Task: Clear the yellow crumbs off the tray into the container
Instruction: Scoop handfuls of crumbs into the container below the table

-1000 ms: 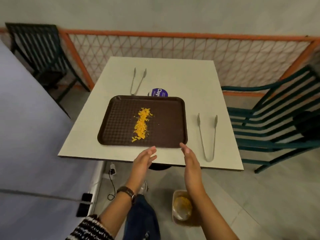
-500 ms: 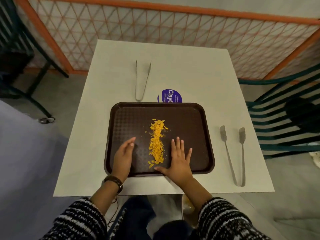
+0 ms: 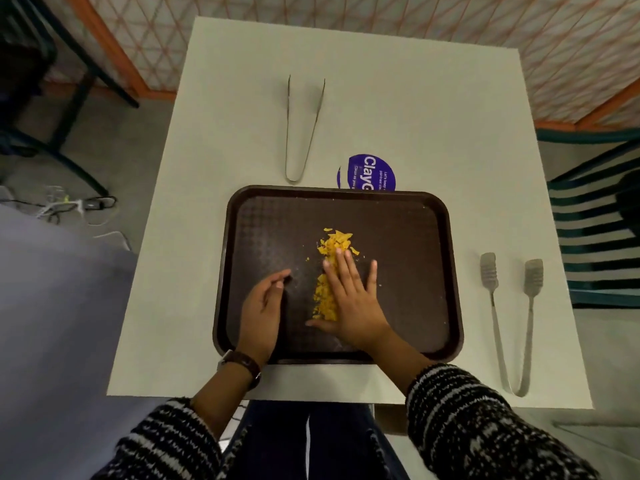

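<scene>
A dark brown tray lies on the white table. A strip of yellow crumbs runs down the tray's middle. My right hand lies flat with straight fingers, palm down, on the crumbs, covering the strip's right side. My left hand stands on its edge on the tray, left of the crumbs, fingers relaxed and a little apart from the pile. No container is visible in this view.
One pair of metal tongs lies beyond the tray, another pair of metal tongs to its right. A purple round sticker peeks out behind the tray. Green chairs stand right; an orange mesh fence runs behind.
My right hand slid left from beside the crumbs onto them. My left hand stayed on the tray's left. The camera moved closer over the table.
</scene>
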A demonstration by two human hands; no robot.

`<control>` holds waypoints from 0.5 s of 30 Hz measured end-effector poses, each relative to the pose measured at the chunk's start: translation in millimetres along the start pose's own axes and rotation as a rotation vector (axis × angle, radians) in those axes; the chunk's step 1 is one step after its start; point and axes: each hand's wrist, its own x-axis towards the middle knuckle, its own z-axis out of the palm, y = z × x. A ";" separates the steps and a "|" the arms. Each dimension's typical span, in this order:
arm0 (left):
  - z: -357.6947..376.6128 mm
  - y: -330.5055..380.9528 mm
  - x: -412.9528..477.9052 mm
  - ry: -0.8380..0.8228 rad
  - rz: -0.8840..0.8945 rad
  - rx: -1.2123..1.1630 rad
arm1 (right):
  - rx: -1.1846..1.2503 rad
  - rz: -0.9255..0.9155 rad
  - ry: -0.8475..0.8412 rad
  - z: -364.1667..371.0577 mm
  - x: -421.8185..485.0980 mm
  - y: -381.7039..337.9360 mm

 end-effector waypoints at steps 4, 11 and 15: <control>1.8 1.8 5.0 0.013 -0.005 0.012 | 0.059 0.085 0.068 -7.0 16.9 14.0; 5.2 7.6 11.1 0.045 -0.036 -0.009 | 0.097 -0.029 0.049 -6.5 1.7 12.9; 8.1 13.5 16.6 0.058 -0.049 -0.013 | 0.049 -0.131 0.016 5.4 -12.1 10.3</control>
